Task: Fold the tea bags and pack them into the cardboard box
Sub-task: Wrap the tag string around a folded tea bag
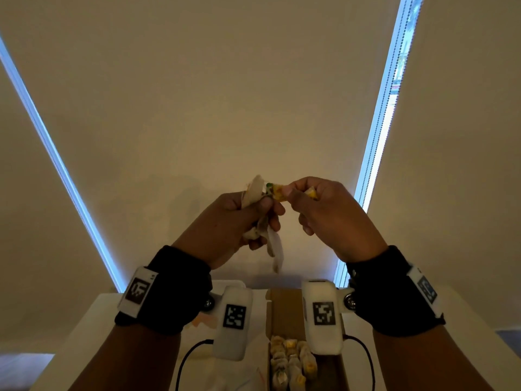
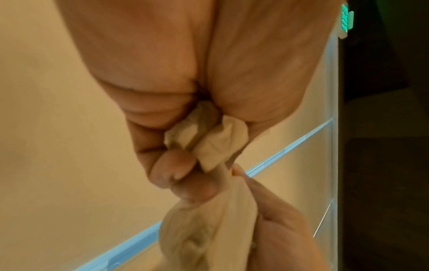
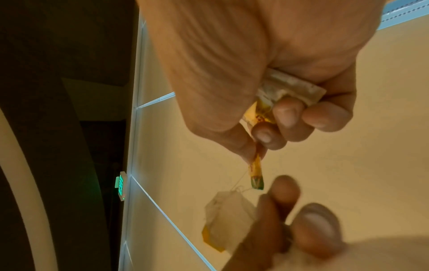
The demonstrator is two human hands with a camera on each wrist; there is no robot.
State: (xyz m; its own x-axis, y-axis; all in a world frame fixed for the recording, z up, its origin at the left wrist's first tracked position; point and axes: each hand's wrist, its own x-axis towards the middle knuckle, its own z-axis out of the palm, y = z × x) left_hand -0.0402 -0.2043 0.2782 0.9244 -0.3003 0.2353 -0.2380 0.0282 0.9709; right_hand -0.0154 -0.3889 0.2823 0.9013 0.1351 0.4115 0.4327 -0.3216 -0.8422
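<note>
1. Head view: both hands are raised above the table (image 1: pixel 84 328). The left hand (image 1: pixel 234 227) grips a bunch of tea bags (image 1: pixel 255 190), fingers curled round them; some stick out above the fist, others hang below it.
2. The right hand (image 1: pixel 329 213) pinches a yellow tag (image 1: pixel 277 190) just beside the left thumb, and a second yellow bit shows behind its knuckles.
3. Below the wrists the box (image 1: pixel 277 314) lies open, with folded bags (image 1: pixel 290 359) in rows inside.
4. Left wrist view: crumpled bags (image 2: pixel 209 139) are clamped between palm and curled fingers (image 2: pixel 176 166).
5. Right wrist view: thumb and forefinger pinch the tag (image 3: pixel 256 170); a thread runs from it to a bag (image 3: pixel 228 218) in the left hand. The other fingers press a folded bag (image 3: pixel 290 88) into the palm.
</note>
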